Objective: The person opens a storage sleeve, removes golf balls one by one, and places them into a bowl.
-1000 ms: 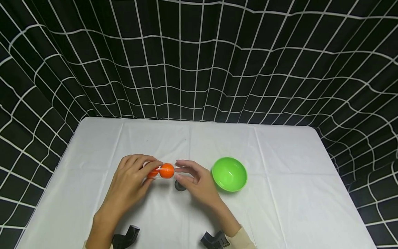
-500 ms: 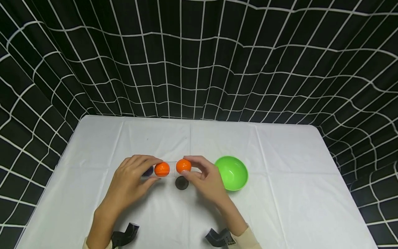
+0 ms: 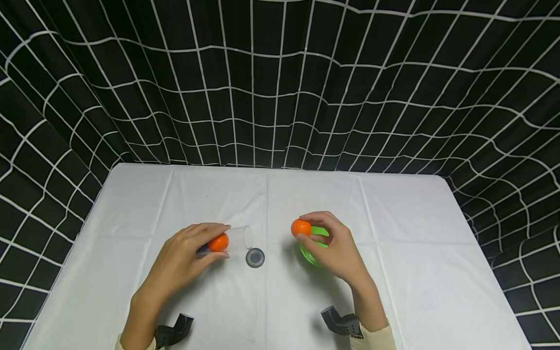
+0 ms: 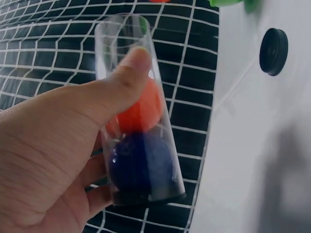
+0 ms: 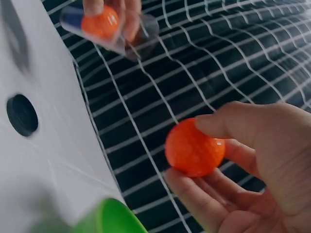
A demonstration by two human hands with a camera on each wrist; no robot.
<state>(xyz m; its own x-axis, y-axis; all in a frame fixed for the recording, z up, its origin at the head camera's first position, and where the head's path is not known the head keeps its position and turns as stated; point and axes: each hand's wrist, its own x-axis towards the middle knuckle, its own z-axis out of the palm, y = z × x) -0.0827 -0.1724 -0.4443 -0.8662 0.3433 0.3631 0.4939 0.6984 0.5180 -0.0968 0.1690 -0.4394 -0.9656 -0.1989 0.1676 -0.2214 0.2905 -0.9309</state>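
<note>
The worktop (image 3: 393, 253) is covered by a white cloth marked with fold creases, and it is bordered at the back and sides by a black curtain with a white grid. A small black round cap (image 3: 255, 257) is seen lying flat near the middle of the worktop. A green bowl (image 3: 307, 253) is set to the right of the cap, apart from it.
</note>
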